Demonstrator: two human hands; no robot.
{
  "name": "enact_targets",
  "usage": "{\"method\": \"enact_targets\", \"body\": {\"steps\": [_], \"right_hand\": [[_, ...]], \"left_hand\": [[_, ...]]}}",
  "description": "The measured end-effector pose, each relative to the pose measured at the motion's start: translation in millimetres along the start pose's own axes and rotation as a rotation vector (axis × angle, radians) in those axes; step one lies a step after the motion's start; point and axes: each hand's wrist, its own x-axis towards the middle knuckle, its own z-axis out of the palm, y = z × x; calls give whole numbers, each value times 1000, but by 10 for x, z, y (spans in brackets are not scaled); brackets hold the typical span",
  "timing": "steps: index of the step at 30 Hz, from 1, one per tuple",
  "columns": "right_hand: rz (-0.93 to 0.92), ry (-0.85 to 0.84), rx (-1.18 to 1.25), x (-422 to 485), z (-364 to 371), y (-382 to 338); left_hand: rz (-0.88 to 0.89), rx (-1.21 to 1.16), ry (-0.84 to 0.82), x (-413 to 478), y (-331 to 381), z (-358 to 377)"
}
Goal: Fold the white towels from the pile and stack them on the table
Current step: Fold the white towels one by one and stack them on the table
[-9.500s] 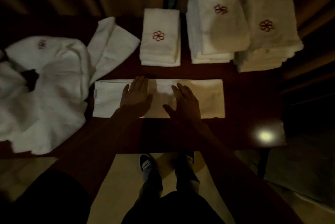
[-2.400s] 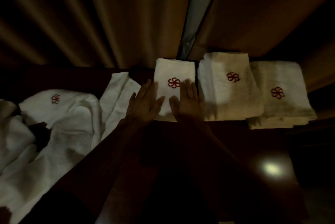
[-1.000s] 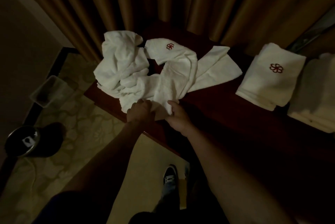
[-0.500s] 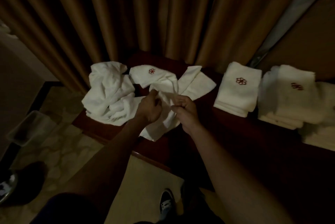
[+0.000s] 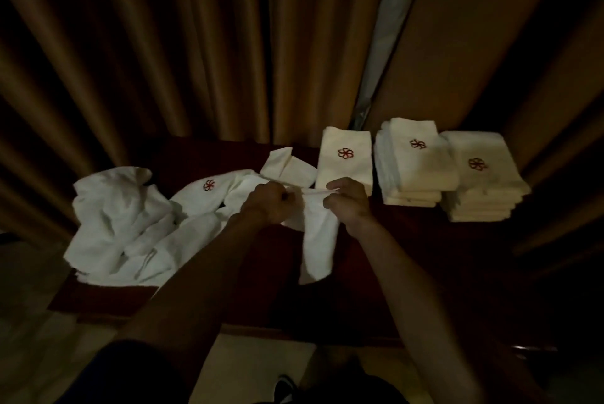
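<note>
My left hand (image 5: 269,202) and my right hand (image 5: 346,202) each pinch the top edge of one white towel (image 5: 318,240), which hangs down in front of me over the dark red table (image 5: 408,273). To the left lies the loose pile of unfolded white towels (image 5: 121,227), one showing a red flower mark. Three stacks of folded towels stand at the back right: a low one (image 5: 346,163), a taller middle one (image 5: 413,165) and a right one (image 5: 480,181).
Brown curtains (image 5: 196,44) hang close behind the table. The table's front edge (image 5: 294,330) runs just before my body, with pale floor and my shoe below it. The room is dim.
My hands have lifted a towel out of the pile and brought it rightward, toward the table's middle. The view has swung right, so all three folded stacks show.
</note>
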Motion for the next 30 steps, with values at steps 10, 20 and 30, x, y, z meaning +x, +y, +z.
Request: {"method": "enact_targets", "body": {"steps": [10,20,30], "right_hand": [[-445,98,-434,-91,-1056,246],[-305,320,-634,-126,-2302,828],[-277,355,-503,-108,-2727,1047]], "left_hand": [[344,309,-150,197,667,645],[335,721,-178,222,845,975],[150,737,-108,78,584,1299]]}}
